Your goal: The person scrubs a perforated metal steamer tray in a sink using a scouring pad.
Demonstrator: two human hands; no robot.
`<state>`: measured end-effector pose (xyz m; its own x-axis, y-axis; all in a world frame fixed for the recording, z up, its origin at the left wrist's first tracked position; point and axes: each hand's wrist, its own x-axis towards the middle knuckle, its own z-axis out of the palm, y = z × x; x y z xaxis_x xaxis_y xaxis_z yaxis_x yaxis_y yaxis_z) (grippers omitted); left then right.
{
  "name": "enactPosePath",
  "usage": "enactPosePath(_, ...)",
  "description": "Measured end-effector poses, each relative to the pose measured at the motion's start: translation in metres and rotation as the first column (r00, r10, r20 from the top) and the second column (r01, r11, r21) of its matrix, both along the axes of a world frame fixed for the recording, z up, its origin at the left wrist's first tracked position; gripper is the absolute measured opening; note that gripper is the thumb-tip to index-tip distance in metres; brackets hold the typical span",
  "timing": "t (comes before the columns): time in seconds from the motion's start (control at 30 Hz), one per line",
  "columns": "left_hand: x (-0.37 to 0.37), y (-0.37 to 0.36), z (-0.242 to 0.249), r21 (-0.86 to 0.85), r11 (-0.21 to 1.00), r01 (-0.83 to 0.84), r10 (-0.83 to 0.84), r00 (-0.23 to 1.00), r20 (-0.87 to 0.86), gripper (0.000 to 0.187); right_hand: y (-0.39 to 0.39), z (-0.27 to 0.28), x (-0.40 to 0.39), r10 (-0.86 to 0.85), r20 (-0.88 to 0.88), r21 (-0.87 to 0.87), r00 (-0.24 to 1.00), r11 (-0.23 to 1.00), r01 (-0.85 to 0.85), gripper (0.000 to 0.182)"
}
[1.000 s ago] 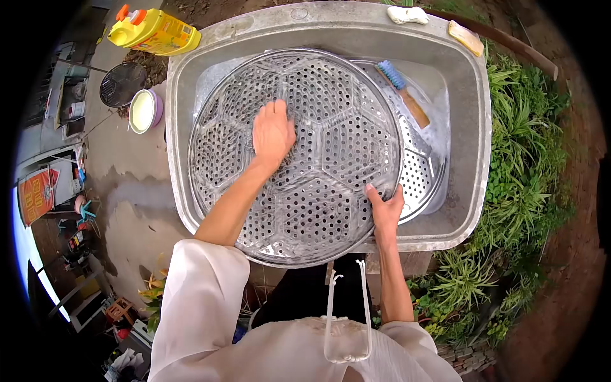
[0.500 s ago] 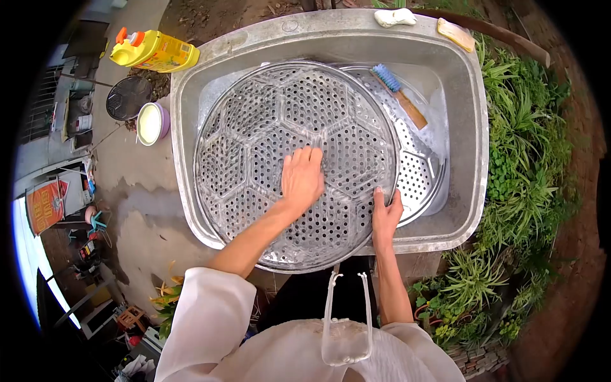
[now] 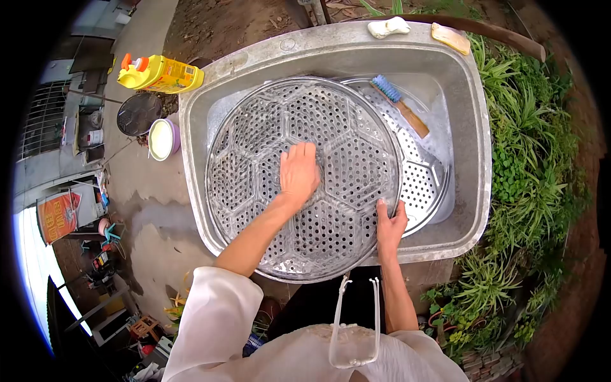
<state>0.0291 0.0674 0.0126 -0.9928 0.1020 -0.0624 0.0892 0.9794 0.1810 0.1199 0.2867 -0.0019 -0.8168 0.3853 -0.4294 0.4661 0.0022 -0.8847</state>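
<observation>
A large round perforated metal tray (image 3: pixel 304 245) with a hexagon pattern leans in the grey basin (image 3: pixel 474 159), its near edge over the basin's front rim. Closed with curled fingers, my left hand (image 3: pixel 299 172) presses near the tray's middle; whatever is under the fingers is hidden. My right hand (image 3: pixel 390 226) grips the tray's rim at the lower right, thumb on top. Beneath it, to the right, a second perforated tray (image 3: pixel 419 184) lies partly covered in sudsy water. A brush (image 3: pixel 410 116) with blue bristles and a wooden handle rests on that second tray.
On the basin's far rim sit a white lump (image 3: pixel 389 27) and a yellowish sponge (image 3: pixel 450 38). A yellow bottle (image 3: pixel 167 75) stands at the far left corner, with a light tub (image 3: pixel 163 139) below it. Green plants (image 3: pixel 519 159) grow along the right side.
The whole view has shifted slightly, with the basin now lower and further right. My left hand has moved a little up and left on the tray; my right hand keeps its grip on the rim.
</observation>
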Motion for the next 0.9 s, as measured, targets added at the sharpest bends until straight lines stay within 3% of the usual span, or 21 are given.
enactPosePath(0.07, -0.045, -0.056, -0.023, -0.051, 0.993, -0.108, 0.097, 0.978, -0.187, 0.023, -0.001, -0.004, 0.000, -0.003, -0.030, 0.054, 1.000, 0.999, 0.005, 0.026)
enactPosePath(0.17, -0.056, -0.095, -0.020, -0.084, 0.993, -0.079, 0.072, 0.993, -0.092, 0.025, 0.000, 0.001, 0.000, 0.003, 0.011, 0.063, 1.000, 0.998, -0.004, 0.026)
enactPosePath(0.3, -0.035, -0.007, -0.004, 0.163, 0.948, 0.274, -0.277, 0.961, -0.004, 0.025, 0.000, 0.005, 0.001, 0.018, 0.061, -0.021, 0.998, 1.000, -0.017, 0.024)
enactPosePath(0.37, -0.046, -0.010, -0.010, 0.214, 0.899, 0.382, -0.393, 0.920, 0.007, 0.034, 0.001, 0.004, 0.000, 0.003, 0.039, -0.011, 0.999, 1.000, -0.002, 0.025)
enactPosePath(0.43, -0.056, -0.048, -0.002, 0.132, 0.913, 0.386, -0.390, 0.921, 0.006, 0.025, 0.001, 0.005, 0.002, 0.018, 0.044, 0.037, 0.999, 0.999, -0.020, 0.025)
enactPosePath(0.5, -0.069, -0.091, 0.002, 0.052, 0.974, 0.222, -0.224, 0.974, 0.033, 0.028, -0.002, 0.001, -0.001, 0.003, -0.002, 0.048, 1.000, 0.999, -0.003, 0.026)
enactPosePath(0.57, -0.063, -0.082, -0.012, 0.133, 0.970, 0.202, -0.206, 0.978, 0.022, 0.029, 0.002, 0.005, -0.002, 0.015, 0.052, 0.089, 0.999, 0.996, -0.020, 0.027)
enactPosePath(0.63, -0.047, -0.024, -0.013, 0.247, 0.924, 0.292, -0.318, 0.946, 0.069, 0.026, 0.003, 0.020, -0.007, 0.078, 0.212, 0.032, 0.974, 0.996, -0.086, 0.028)
enactPosePath(0.77, -0.090, 0.045, -0.020, 0.222, 0.943, 0.248, -0.240, 0.969, -0.066, 0.022, 0.003, -0.003, 0.004, 0.058, 0.024, 0.094, 0.998, 0.994, -0.060, 0.024)
enactPosePath(0.83, -0.093, 0.043, -0.023, 0.210, 0.955, 0.208, -0.189, 0.976, -0.106, 0.021, 0.004, 0.005, 0.001, 0.060, 0.095, 0.093, 0.994, 0.993, -0.069, 0.023)
enactPosePath(0.9, -0.063, 0.019, -0.014, 0.194, 0.947, 0.256, -0.259, 0.966, -0.010, 0.031, 0.003, 0.006, -0.002, 0.072, 0.156, 0.068, 0.985, 0.994, -0.083, 0.022)
